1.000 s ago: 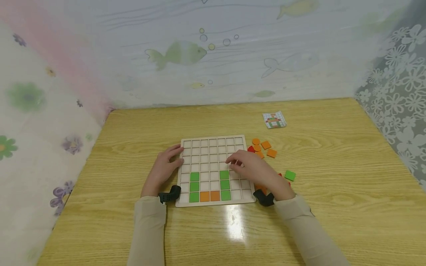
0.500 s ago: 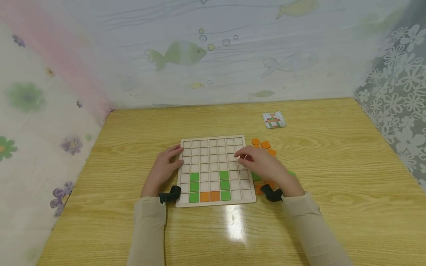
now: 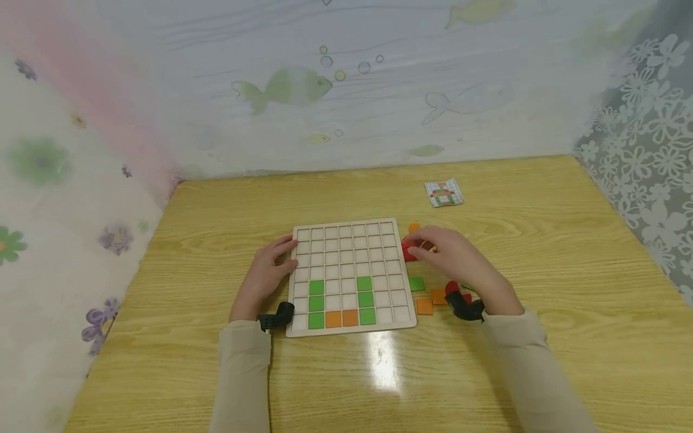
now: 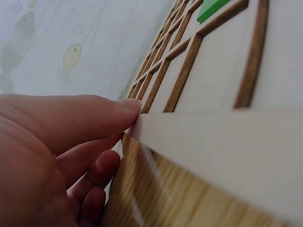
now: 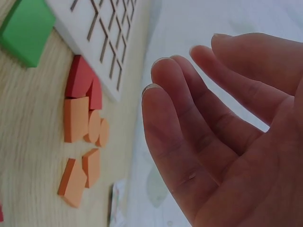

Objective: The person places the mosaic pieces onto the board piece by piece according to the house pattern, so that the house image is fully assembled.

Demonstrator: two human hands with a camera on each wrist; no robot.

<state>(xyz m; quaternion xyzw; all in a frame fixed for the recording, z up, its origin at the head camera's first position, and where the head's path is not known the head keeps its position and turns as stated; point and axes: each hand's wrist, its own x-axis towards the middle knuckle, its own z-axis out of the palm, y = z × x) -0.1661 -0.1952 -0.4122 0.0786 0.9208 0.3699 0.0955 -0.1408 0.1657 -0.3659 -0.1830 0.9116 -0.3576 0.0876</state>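
A light wooden grid board [image 3: 405, 328] lies on the table. Green square tiles [image 3: 366, 299] form two columns in it, with two orange square tiles [image 3: 333, 319] between them along the bottom row. My left hand [image 3: 264, 272] rests at the board's left edge, its thumb [image 4: 104, 111] against the rim in the left wrist view. To the right of the board, my right hand [image 3: 446, 252] hovers over loose pieces, fingers gently bent and nothing between them. Under it are red pieces [image 5: 79, 75] by the board's edge and several orange ones [image 5: 75, 120], partly hidden in the head view.
A picture card [image 3: 444, 193] with a coloured grid pattern lies farther back on the right. Nearer me, a loose green tile [image 3: 416, 284], orange tiles [image 3: 425, 307] and red pieces [image 3: 452, 288] sit beside the board. A patterned wall [image 3: 303, 138] borders the table's far edge.
My right hand has moved from above the board rightward to the loose pieces. The left hand stays at the board's edge, and the tiles in the grid look the same.
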